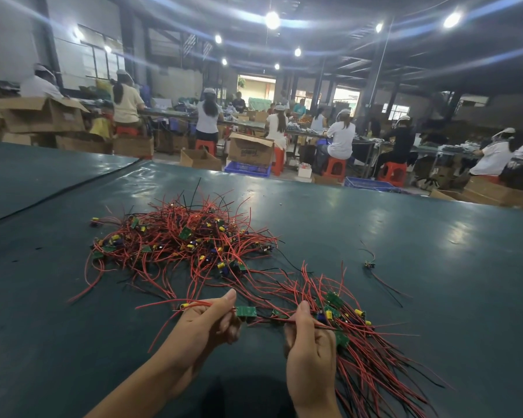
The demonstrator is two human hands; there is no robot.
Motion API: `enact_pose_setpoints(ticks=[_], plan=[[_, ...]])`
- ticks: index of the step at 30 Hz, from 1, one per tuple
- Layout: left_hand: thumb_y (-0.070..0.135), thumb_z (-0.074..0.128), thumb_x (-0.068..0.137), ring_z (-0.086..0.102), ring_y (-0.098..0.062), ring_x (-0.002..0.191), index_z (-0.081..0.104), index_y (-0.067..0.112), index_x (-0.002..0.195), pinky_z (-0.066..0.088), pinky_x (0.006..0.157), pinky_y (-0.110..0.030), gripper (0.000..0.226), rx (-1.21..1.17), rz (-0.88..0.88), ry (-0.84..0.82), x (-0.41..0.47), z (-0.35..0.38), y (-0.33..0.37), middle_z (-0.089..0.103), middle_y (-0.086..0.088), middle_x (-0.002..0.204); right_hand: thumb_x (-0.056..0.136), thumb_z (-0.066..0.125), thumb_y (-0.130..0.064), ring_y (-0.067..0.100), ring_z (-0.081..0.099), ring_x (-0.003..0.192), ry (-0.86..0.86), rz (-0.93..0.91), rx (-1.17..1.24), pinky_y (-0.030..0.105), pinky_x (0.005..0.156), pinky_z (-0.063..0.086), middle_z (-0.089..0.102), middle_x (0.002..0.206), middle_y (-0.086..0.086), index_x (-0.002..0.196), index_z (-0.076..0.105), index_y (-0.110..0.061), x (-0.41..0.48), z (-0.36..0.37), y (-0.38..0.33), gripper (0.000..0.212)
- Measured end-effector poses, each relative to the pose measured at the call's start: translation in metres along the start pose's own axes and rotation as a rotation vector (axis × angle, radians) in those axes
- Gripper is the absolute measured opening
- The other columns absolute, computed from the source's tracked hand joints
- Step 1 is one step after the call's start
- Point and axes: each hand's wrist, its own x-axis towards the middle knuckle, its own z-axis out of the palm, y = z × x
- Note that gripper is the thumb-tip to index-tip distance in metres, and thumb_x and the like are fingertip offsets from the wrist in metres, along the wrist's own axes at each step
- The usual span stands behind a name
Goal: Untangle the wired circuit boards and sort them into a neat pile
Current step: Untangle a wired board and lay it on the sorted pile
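Board (246,311): light, stiff. Wire (269,321) limp, likely snags; grip near board. Left hand (207,319), right hand (310,342) pinch wire. Tangle (181,236) 12 o'clock.

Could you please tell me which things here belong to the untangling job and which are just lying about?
Job in hand: tangled heap of red-wired green circuit boards; neater fanned pile of wired boards; one green wired board gripped by left hand and right hand; stray lone wired board.
Lying about: brown cardboard box; blue plastic crate; orange plastic stool.
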Motion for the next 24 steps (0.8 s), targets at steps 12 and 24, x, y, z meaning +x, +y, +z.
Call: enact_pose_setpoints(ticks=[12, 24], plan=[[0.037, 0.055, 0.082, 0.048, -0.017, 0.05, 0.047, 0.014, 0.045, 0.043, 0.057, -0.026, 0.044, -0.026, -0.068, -0.081, -0.006, 0.008, -0.004, 0.048, -0.009, 0.053, 0.075, 0.039, -0.073, 0.007, 0.063, 0.058, -0.237, 0.017, 0.0, 0.015, 0.052, 0.044, 0.065, 0.062, 0.016, 0.064, 0.066, 0.003, -0.011, 0.014, 0.021, 0.081], [0.04, 0.056, 0.079, 0.054, -0.017, 0.055, 0.064, 0.012, 0.052, 0.045, 0.056, -0.023, 0.04, 0.042, -0.083, -0.047, -0.008, 0.014, 0.002, 0.06, -0.011, 0.06, 0.089, 0.049, -0.047, 0.006, 0.032, 0.044, -0.144, -0.018, -0.033, 0.018, 0.047, 0.027, 0.03, 0.041, -0.001, 0.043, 0.033, -0.017, -0.008, 0.013, 0.014, 0.058]])
